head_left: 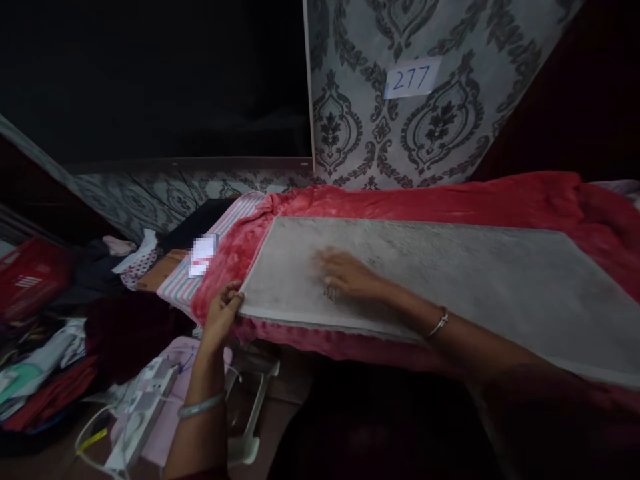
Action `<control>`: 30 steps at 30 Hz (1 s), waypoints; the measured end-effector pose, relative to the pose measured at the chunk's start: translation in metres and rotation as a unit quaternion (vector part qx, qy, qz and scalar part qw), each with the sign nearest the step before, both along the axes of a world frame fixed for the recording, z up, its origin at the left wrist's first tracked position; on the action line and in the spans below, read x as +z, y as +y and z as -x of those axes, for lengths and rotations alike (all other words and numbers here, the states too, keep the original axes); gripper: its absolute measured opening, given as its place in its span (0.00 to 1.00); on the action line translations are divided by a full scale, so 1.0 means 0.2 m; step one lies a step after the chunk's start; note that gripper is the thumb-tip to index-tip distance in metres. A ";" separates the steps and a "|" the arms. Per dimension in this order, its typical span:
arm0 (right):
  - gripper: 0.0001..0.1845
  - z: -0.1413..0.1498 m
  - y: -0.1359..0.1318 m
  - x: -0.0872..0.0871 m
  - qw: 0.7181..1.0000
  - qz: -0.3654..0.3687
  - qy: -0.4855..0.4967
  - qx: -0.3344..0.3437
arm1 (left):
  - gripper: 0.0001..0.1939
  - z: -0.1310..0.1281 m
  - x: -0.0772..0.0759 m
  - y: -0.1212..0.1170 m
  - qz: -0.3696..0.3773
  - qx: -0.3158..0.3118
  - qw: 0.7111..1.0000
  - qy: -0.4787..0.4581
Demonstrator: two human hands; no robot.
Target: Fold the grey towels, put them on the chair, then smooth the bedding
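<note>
While the left hand pinches the near-left corner of the grey cloth, center to right of the frame, the right hand, motion-blurred, lies over it, finger spread indiscernible.

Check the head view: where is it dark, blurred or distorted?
Head view: dim overall, nearly black at the large black screen and lower centre; right hand motion-blurred over the flat grey fabric sheet; left hand clearer; pixelation on the small white paper.
</note>
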State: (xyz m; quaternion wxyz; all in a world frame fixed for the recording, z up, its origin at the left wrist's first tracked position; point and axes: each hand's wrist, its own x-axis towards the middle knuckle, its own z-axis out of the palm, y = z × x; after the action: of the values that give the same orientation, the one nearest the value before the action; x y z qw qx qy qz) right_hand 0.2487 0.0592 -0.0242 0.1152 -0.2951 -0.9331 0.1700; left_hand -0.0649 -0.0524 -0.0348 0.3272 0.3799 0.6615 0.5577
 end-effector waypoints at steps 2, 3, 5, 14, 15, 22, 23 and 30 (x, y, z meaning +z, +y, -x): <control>0.33 -0.21 0.07 -0.05 0.994 -0.014 -0.052 -0.094 | 0.30 -0.01 0.00 0.00 -0.002 0.000 1.000 -0.001; 0.33 -0.29 0.06 -0.08 0.991 -0.021 -0.069 -0.113 | 0.30 -0.02 0.01 0.00 -0.004 0.001 1.000 -0.002; 0.32 -0.37 -0.02 -0.13 0.992 -0.026 -0.081 -0.096 | 0.29 -0.03 0.01 0.00 -0.006 0.006 1.000 -0.003; 0.33 -0.51 -0.57 -0.08 0.997 0.032 0.064 0.033 | 0.20 -0.05 0.04 0.00 0.032 0.050 0.989 0.132; 0.31 -0.58 -0.55 -0.08 0.996 0.019 0.090 -0.020 | 0.18 -0.07 0.05 0.00 0.024 0.073 0.976 0.202; 0.21 -0.91 -0.57 -0.22 0.974 -0.091 0.117 -0.171 | 0.13 -0.62 0.02 -0.05 -0.198 -0.191 0.801 0.531; 0.21 -0.91 -0.59 -0.25 0.974 -0.099 0.113 -0.167 | 0.13 -0.72 0.00 -0.06 -0.206 -0.252 0.781 0.533; 0.19 -0.88 -0.67 -0.32 0.962 -0.131 0.145 -0.191 | 0.13 -0.87 -0.09 -0.01 -0.182 -0.340 0.743 0.548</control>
State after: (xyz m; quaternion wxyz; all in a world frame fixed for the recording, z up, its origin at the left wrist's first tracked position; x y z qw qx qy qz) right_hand 0.4250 -0.0742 -0.0878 0.3173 -0.4224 -0.8469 0.0616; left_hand 0.1099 -0.0545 -0.0522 0.0008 0.8718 0.4401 0.2151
